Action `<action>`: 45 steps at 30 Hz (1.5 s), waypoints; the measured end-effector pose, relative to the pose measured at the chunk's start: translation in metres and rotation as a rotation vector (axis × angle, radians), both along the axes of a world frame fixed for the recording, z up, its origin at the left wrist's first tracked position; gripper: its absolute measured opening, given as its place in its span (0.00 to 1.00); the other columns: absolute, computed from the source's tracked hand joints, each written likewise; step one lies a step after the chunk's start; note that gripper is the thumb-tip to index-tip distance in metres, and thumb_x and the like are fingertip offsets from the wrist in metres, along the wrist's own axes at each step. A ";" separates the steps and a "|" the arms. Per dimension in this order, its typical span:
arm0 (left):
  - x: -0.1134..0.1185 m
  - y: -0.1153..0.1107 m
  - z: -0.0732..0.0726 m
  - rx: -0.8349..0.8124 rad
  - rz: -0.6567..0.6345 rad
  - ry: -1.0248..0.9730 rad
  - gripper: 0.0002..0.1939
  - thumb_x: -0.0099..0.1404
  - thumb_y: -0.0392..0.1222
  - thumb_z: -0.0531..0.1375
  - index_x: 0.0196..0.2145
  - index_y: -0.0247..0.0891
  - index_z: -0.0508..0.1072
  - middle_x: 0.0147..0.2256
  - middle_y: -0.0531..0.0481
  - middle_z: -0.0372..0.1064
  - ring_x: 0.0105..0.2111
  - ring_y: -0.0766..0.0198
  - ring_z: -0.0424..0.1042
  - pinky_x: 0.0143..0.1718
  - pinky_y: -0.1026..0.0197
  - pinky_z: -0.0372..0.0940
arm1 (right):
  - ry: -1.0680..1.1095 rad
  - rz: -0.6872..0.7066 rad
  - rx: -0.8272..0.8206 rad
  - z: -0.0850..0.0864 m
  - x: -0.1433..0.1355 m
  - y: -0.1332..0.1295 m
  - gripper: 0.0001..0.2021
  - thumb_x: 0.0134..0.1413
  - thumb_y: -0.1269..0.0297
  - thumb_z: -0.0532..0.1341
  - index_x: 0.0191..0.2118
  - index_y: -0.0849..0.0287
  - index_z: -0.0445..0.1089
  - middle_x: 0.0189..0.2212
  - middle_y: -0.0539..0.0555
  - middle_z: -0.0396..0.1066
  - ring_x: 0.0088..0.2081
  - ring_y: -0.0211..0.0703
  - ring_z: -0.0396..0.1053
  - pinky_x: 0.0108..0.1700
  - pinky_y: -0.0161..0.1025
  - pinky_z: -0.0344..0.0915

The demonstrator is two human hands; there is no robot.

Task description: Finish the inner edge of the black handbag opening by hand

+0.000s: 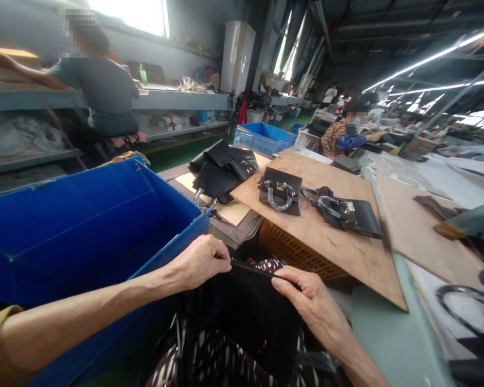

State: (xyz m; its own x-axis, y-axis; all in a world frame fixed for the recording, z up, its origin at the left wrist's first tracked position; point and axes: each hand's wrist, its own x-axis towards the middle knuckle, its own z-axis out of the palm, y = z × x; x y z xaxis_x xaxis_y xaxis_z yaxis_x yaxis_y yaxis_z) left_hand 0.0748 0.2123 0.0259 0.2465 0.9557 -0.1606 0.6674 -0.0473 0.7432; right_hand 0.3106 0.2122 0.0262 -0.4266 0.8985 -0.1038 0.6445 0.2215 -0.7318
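A black bag (246, 306) rests on my lap, over patterned cloth. My left hand (204, 260) pinches the left end of its top edge, thumb and fingers pressed together. At the right end of the same edge, my right hand (304, 290) grips the bag with the thumb on the near side. On the wooden board (326, 242) ahead lie a small black handbag (280, 191) with a wrapped handle and another black handbag (358, 215) to its right. Several black bag pieces (218, 172) are heaped left of the board.
A large blue bin (84, 215) stands at my left, beneath my left forearm. An orange crate (298, 250) is under the board. A smaller blue bin (264, 137) sits farther ahead. Other people work at the left bench and in the right background.
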 end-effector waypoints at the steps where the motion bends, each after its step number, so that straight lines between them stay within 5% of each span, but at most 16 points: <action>1: 0.001 0.000 0.000 -0.001 0.010 0.008 0.07 0.51 0.39 0.56 0.23 0.36 0.74 0.21 0.56 0.66 0.23 0.71 0.63 0.24 0.69 0.53 | -0.005 0.000 0.003 0.000 0.000 0.000 0.11 0.57 0.61 0.53 0.28 0.56 0.68 0.27 0.45 0.68 0.31 0.38 0.65 0.35 0.33 0.58; 6: 0.003 0.001 -0.001 0.021 0.038 0.050 0.08 0.50 0.36 0.54 0.22 0.36 0.73 0.20 0.56 0.65 0.22 0.71 0.63 0.23 0.70 0.52 | -0.117 0.009 0.202 -0.008 0.002 -0.005 0.05 0.54 0.63 0.58 0.36 0.55 0.69 0.35 0.47 0.71 0.37 0.41 0.67 0.40 0.36 0.60; 11: 0.007 -0.001 0.001 0.047 0.034 0.092 0.08 0.51 0.37 0.54 0.22 0.36 0.73 0.19 0.56 0.65 0.21 0.70 0.62 0.23 0.69 0.52 | -0.295 0.062 0.541 -0.014 -0.007 -0.016 0.19 0.44 0.62 0.66 0.44 0.58 0.66 0.40 0.54 0.69 0.41 0.49 0.65 0.41 0.43 0.60; 21: 0.009 -0.001 -0.001 0.022 0.032 0.102 0.09 0.51 0.38 0.53 0.22 0.36 0.73 0.19 0.55 0.63 0.21 0.70 0.60 0.23 0.68 0.51 | -0.151 -0.009 0.266 -0.010 -0.012 -0.010 0.01 0.52 0.66 0.61 0.31 0.55 0.70 0.30 0.47 0.69 0.33 0.39 0.65 0.37 0.35 0.59; 30: 0.009 0.000 -0.001 0.010 0.036 0.108 0.08 0.50 0.39 0.55 0.21 0.36 0.73 0.18 0.56 0.63 0.20 0.71 0.60 0.21 0.69 0.50 | -0.072 -0.028 0.148 -0.006 -0.014 -0.007 0.10 0.54 0.63 0.55 0.24 0.57 0.67 0.25 0.46 0.66 0.30 0.37 0.64 0.33 0.34 0.57; 45: 0.010 -0.001 0.002 0.020 0.070 0.108 0.05 0.47 0.37 0.57 0.18 0.35 0.71 0.15 0.58 0.58 0.18 0.72 0.58 0.19 0.69 0.48 | -0.026 -0.030 0.085 -0.007 -0.012 -0.008 0.08 0.54 0.63 0.56 0.26 0.55 0.69 0.28 0.46 0.69 0.32 0.40 0.66 0.36 0.35 0.58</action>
